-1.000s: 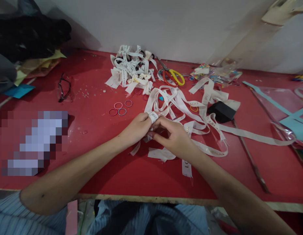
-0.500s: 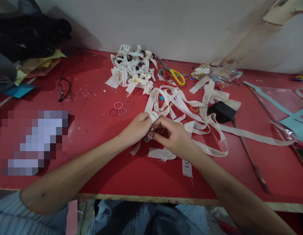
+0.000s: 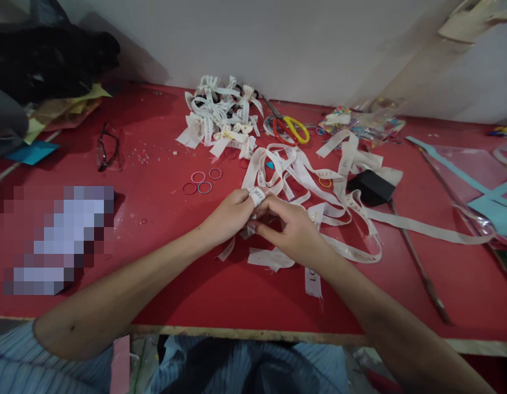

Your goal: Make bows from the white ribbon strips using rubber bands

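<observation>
Both hands meet over the red table. My left hand is closed on a white printed ribbon, which passes over its fingers near the thumb. Against it, my right hand has its fingers bent and pressed on the same ribbon; the fingertips are partly hidden. A ribbon end hangs below the left hand. Behind and right of the hands lies a tangle of long white ribbon. Cut ribbon pieces lie just below the right hand.
Ribbon bows are heaped at the back, beside yellow-and-red scissors. Small elastic bands lie left of the tangle. Glasses and a blurred object are at the left. A black block and a thin rod lie right.
</observation>
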{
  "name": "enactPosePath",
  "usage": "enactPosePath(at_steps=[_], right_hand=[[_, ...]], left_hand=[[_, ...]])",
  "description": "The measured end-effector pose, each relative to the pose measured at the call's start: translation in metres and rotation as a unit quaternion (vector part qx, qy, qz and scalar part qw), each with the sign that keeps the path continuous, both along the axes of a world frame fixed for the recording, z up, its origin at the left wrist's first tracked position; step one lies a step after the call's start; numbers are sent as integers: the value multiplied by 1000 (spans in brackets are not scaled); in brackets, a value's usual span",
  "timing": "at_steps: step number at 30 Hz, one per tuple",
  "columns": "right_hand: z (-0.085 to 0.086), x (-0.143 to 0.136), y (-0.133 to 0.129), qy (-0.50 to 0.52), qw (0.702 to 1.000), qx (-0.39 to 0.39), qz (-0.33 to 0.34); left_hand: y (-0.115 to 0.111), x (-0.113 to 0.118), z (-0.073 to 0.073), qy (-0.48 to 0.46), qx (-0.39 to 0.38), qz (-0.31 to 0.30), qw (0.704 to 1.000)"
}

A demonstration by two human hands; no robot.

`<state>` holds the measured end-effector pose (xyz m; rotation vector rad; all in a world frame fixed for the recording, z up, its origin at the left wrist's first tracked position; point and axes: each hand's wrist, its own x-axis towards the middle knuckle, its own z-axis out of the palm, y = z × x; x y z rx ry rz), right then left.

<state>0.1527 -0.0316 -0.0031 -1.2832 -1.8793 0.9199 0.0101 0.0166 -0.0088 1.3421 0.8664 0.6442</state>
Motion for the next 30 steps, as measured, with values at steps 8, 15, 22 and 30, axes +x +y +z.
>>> enactPosePath(at_steps=[8,15,22,30], right_hand=[[1,-1,0,-1,1000,7,-2],[1,0,0,-8,1000,0,-2],[2,-1,0,-2,1000,-4,-5],[2,-1,0,1,1000,-7,-4]], left_hand=[[1,0,-1,-1,2,-7,1000],[1,0,0,11,12,-4,1000],[2,0,-3,-5,12,-7,1000],[2,0,-4,0,18,-1,1000]])
